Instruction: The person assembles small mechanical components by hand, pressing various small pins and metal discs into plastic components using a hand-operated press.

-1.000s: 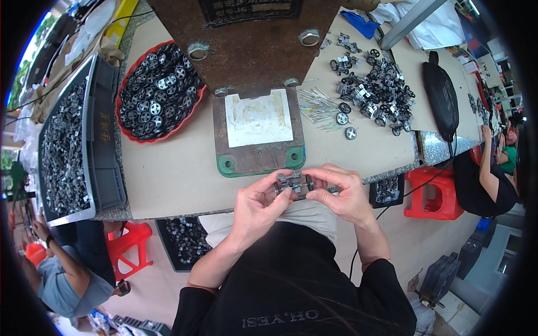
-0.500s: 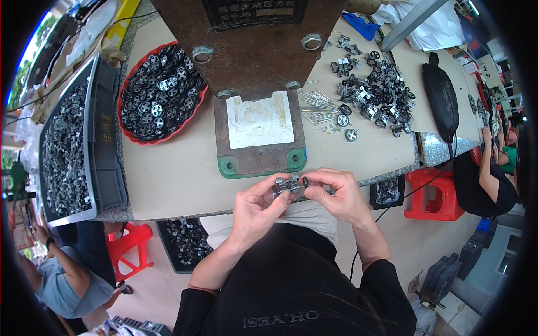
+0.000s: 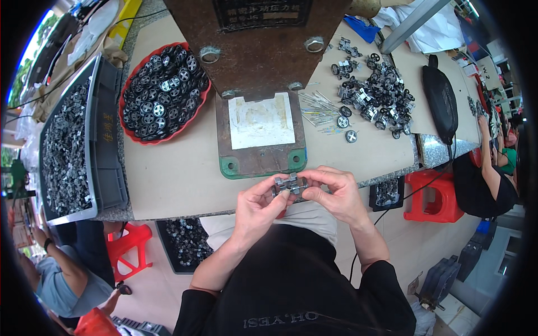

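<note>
In front of the press, at the table's near edge, my left hand [image 3: 258,206] pinches a small grey toy car chassis [image 3: 288,183]. A dark wheel sits at the chassis's left end, partly behind the fingers. My right hand [image 3: 336,196] grips a small black wheel [image 3: 304,183] between thumb and forefinger, against the right end of the chassis. Whether an axle joins the two is too small to tell. Just beyond my hands is the green-cornered base [image 3: 260,159] of a rusty brown press [image 3: 258,61], with a white plate [image 3: 261,126] on it.
A red basin [image 3: 147,143] heaped with black wheels stands left of the press. Further left is a grey crate [image 3: 107,162] of small grey parts. Thin metal axles [image 3: 320,111] and a pile of wheeled chassis [image 3: 375,92] lie at right, near a black pouch [image 3: 440,98].
My right hand has brought the wheel left, from a small gap away to against the chassis. My left hand keeps its hold. At lower left, something red has come into view by another person.
</note>
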The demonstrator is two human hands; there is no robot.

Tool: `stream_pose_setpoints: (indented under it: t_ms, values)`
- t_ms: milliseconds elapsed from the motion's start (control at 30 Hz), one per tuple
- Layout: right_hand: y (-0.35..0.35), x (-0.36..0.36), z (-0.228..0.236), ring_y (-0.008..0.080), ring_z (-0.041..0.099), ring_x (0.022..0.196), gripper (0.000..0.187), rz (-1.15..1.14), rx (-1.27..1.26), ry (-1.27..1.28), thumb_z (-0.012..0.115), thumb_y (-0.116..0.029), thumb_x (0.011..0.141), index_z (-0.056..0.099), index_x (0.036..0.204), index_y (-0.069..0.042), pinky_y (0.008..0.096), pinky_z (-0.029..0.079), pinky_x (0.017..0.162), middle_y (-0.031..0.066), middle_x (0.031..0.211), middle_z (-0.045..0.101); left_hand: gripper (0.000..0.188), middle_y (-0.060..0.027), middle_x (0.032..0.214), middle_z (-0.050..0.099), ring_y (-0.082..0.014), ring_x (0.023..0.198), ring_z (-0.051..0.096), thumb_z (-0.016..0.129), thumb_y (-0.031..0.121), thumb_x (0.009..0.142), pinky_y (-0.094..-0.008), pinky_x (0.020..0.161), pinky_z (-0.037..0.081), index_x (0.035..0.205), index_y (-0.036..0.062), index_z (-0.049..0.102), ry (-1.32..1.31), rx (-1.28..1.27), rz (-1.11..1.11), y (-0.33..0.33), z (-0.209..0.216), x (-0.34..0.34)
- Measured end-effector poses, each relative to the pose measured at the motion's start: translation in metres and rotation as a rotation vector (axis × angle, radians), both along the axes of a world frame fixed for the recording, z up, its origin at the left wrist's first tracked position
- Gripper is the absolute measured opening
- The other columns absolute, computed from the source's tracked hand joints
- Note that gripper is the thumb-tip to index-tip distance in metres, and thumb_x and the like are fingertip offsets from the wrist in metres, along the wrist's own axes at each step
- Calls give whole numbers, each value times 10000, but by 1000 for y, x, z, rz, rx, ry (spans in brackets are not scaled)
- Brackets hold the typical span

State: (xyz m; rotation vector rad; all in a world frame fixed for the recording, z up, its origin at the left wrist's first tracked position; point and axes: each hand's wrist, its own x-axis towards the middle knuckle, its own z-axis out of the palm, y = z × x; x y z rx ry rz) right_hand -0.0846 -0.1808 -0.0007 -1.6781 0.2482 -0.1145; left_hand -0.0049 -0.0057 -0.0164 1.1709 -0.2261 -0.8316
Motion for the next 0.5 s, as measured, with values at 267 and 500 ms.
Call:
stream_pose_setpoints:
  t_ms: [267,500]
  values:
    - [5,0,-3,82,523,729,399,-64,104,-41,766,-32,728,641,1104,19,226,433,655,35,883,603,316,-102,990,653,-125,836,649,552,13,905,-248,743,535,1218,-30,537,149,-114,25,-2,-7,1]
    - [16,4,-4,52,531,663,195,-203,7,-79,719,-63,795,682,976,1,204,425,593,21,807,631,304,-82,1051,634,-145,948,611,555,23,901,-287,805,514,1204,40,538,365,-280,93,-8,-13,-5]
